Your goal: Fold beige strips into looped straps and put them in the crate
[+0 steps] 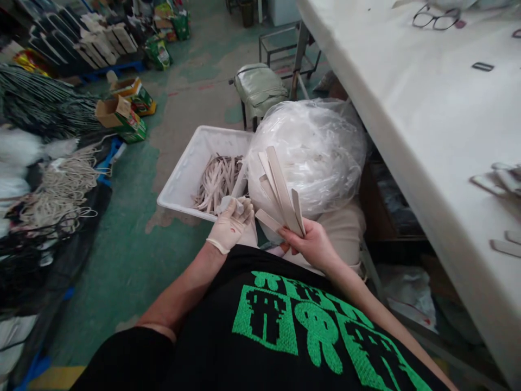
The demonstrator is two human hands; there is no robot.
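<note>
Several flat pale strips (280,190) fan upward from my right hand (313,244), which is bare and closed around their lower ends. My left hand (231,224) wears a thin whitish glove, palm up, with its fingers curled over a small translucent white piece (230,205). Just beyond the left hand sits a white plastic bin (179,174) holding a tangle of pale straps (218,179). Behind the strips is a large clear plastic bag (309,146) with white contents.
A white table (407,125) runs along the right, bearing glasses (435,20), a small dark buckle (482,67) and more strips (507,247). A green padded stool (260,87) stands ahead. Cords (61,190) and cardboard boxes (118,114) lie at the left.
</note>
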